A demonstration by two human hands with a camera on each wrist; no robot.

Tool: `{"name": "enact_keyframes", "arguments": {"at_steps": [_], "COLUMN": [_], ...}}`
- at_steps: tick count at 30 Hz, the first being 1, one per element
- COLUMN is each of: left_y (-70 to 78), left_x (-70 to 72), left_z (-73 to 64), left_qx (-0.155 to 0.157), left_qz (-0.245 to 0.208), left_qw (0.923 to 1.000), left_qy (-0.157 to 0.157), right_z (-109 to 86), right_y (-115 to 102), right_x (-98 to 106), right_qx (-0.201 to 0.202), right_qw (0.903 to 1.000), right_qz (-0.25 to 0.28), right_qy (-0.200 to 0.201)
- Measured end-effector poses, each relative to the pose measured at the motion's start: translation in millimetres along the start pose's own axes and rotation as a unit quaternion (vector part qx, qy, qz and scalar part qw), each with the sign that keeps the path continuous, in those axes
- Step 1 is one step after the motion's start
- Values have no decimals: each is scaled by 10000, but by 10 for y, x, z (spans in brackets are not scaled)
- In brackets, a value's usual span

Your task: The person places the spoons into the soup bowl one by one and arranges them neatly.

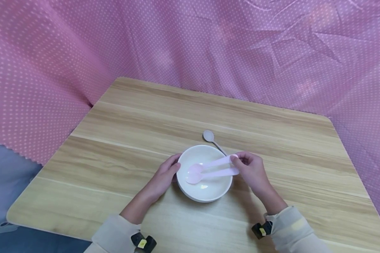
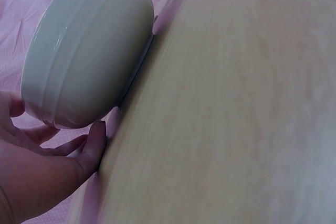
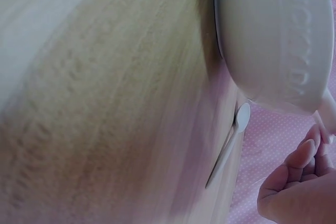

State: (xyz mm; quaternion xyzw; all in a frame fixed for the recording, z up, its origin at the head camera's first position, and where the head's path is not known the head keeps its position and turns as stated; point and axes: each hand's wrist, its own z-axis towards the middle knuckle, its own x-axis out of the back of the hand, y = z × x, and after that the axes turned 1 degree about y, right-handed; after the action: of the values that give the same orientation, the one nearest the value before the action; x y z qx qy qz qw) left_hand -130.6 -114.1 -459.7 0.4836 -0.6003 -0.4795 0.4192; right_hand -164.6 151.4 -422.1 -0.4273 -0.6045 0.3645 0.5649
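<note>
Pink spoons, an upper one (image 1: 216,162) and a lower one (image 1: 220,173), lie with their heads inside the white bowl (image 1: 206,191) and their handles crossing its right side. To the bowl's right, the right hand (image 1: 253,172) pinches the end of the upper handle; whether it also grips the lower handle, just beside the thumb, I cannot tell. At the bowl's left, the left hand (image 1: 163,175) is partly closed, thumb at the rim and fingers curved round the outside.

If the lower spoon is loose, it could slide or twist when the upper one moves. Pressing down on the handles might tip the bowl, should the left hand's hold be light. A pale spoon (image 1: 208,135) on the table (image 1: 139,116) beyond the bowl could get nudged if the bowl shifts.

Only the head view shows the pink spoons' heads inside the bowl. The right wrist view alone shows raised lettering (image 3: 296,35) on the bowl's outer wall. The left wrist view reveals a fingertip close under the bowl's curve, hidden from above.
</note>
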Motion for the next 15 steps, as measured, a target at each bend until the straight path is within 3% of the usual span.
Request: {"name": "enact_keyframes", "arguments": {"at_steps": [15], "left_y": [5], "left_x": [-2], "left_z": [-1], "left_qx": [68], "left_qz": [8], "left_qw": [10000], "left_qy": [12], "right_z": [10], "right_y": [26], "right_x": [-3], "right_qx": [-175], "right_qw": [9998], "right_qz": [-11], "right_qy": [-96]}}
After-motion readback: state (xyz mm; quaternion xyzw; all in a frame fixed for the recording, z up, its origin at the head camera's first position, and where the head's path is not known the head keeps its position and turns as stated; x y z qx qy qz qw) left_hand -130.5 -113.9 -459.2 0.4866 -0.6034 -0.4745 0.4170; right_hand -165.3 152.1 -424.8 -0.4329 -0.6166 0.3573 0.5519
